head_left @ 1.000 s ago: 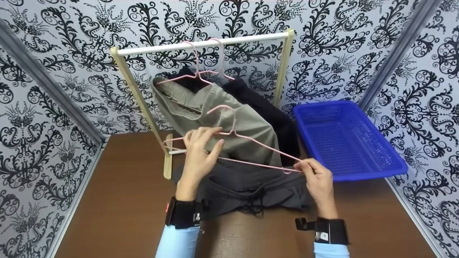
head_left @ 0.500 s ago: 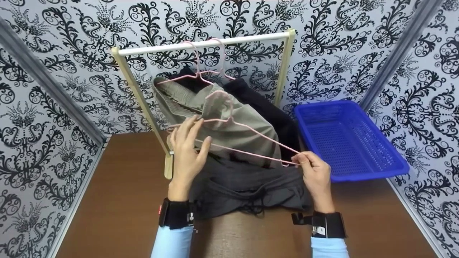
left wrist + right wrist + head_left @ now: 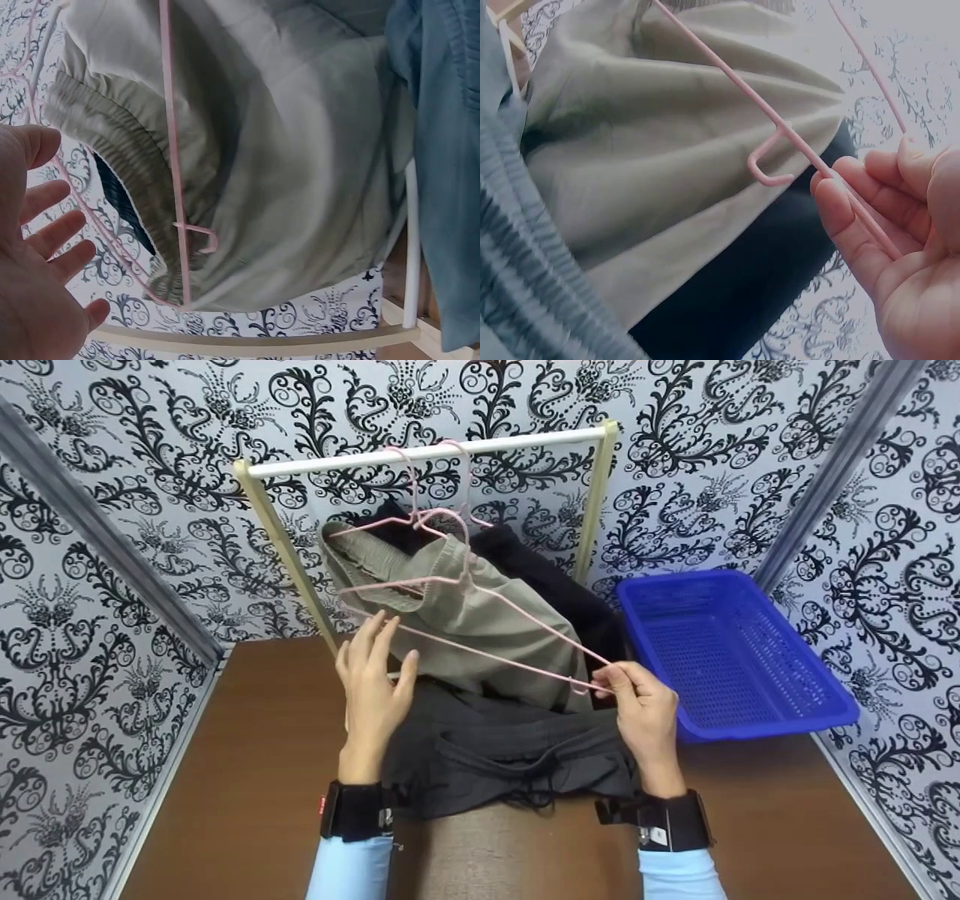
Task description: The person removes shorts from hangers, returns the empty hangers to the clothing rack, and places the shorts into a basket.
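Note:
My right hand (image 3: 646,711) pinches one end of a pink clothes hanger (image 3: 517,664), which floats above the table with its hook up. In the right wrist view, thumb and fingers (image 3: 836,202) close on the hanger's corner, beside a small hook on its lower bar. My left hand (image 3: 371,690) is near the hanger's other end, fingers spread and holding nothing; the left wrist view shows a gap between it and the hanger (image 3: 174,150). Dark grey drawstring pants (image 3: 510,750) lie on the table below. Behind the hanger hang khaki pants (image 3: 480,622) with an elastic waistband.
A small rack with a white rod (image 3: 337,463) and wooden posts (image 3: 596,502) stands at the back. Black clothing (image 3: 540,562) hangs behind the khaki pants, on another pink hanger. A blue plastic basket (image 3: 765,731) sits at the right. Patterned walls enclose the brown table (image 3: 240,795).
The hanger has risen and shifted left toward the rack in my right hand. My left hand has let go of its left part and moved left.

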`<control>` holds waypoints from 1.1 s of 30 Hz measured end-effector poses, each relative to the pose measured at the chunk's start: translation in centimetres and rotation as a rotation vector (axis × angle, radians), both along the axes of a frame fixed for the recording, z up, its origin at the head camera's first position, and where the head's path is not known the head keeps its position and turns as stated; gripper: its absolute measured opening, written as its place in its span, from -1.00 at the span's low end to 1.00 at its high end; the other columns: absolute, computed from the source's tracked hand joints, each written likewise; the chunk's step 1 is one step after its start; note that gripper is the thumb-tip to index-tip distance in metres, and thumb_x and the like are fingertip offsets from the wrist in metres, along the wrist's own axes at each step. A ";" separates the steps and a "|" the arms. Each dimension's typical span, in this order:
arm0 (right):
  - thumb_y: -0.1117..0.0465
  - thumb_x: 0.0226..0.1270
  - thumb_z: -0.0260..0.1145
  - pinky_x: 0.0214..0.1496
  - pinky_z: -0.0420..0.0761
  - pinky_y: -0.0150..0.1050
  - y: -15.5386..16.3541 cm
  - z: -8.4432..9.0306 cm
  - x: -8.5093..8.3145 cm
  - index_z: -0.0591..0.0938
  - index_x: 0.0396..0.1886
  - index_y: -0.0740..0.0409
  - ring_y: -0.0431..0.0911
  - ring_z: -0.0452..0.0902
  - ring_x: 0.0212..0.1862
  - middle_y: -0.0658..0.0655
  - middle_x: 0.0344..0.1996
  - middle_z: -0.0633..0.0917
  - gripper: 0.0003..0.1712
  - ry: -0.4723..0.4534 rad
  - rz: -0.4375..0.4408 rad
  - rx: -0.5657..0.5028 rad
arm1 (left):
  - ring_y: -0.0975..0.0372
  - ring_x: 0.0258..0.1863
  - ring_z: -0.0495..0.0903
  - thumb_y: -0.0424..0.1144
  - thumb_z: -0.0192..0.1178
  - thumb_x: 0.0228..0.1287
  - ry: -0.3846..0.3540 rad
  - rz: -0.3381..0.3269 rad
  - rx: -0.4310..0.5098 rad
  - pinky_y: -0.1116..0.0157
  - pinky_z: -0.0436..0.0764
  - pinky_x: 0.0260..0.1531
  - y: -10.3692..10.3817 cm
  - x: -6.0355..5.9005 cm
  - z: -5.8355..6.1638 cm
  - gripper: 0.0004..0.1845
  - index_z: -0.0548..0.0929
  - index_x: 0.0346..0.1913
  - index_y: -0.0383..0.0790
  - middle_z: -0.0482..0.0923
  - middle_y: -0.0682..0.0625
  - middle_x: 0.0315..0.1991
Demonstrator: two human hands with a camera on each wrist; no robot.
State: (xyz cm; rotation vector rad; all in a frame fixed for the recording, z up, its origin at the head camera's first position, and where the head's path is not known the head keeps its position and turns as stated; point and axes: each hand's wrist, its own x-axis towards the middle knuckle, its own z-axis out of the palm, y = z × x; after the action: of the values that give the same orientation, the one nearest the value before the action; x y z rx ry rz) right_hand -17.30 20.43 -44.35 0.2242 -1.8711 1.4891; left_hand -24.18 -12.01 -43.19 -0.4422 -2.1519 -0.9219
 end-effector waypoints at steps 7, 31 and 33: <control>0.49 0.49 0.20 -0.31 0.70 -0.39 -1.3 1.2 -0.5 0.74 -0.32 0.47 -0.21 0.72 -0.38 0.33 -0.44 0.76 -0.78 0.047 0.029 0.014 | -0.13 0.41 0.36 -0.25 0.29 0.36 -0.014 0.035 0.012 -0.31 0.01 0.42 -0.5 -0.3 -0.9 -0.49 0.57 0.33 -0.34 0.45 -0.25 0.40; 0.48 0.53 0.14 -0.27 0.74 -0.29 -5.1 4.6 -2.3 0.69 -0.27 0.53 -0.12 0.77 -0.32 0.39 -0.35 0.75 -0.77 0.057 0.098 -0.005 | -0.20 0.41 0.35 -0.25 0.22 0.47 -0.127 0.085 -0.006 -0.32 0.05 0.44 -1.3 -0.4 -1.8 -0.52 0.53 0.34 -0.42 0.42 -0.34 0.39; 0.48 0.54 0.13 -0.26 0.75 -0.28 -5.5 4.7 -2.4 0.68 -0.26 0.54 -0.08 0.77 -0.31 0.40 -0.34 0.74 -0.76 0.054 0.116 -0.019 | -0.20 0.41 0.35 -0.24 0.22 0.46 -0.127 0.081 -0.004 -0.32 0.04 0.44 -1.2 -0.4 -1.8 -0.51 0.53 0.34 -0.43 0.42 -0.34 0.39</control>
State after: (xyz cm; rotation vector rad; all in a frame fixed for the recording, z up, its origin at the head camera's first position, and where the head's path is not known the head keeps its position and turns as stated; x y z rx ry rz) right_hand -19.71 14.97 -39.66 0.3658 -1.8272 1.5618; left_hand -24.56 -13.25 -45.01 -0.3029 -2.2689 -0.9225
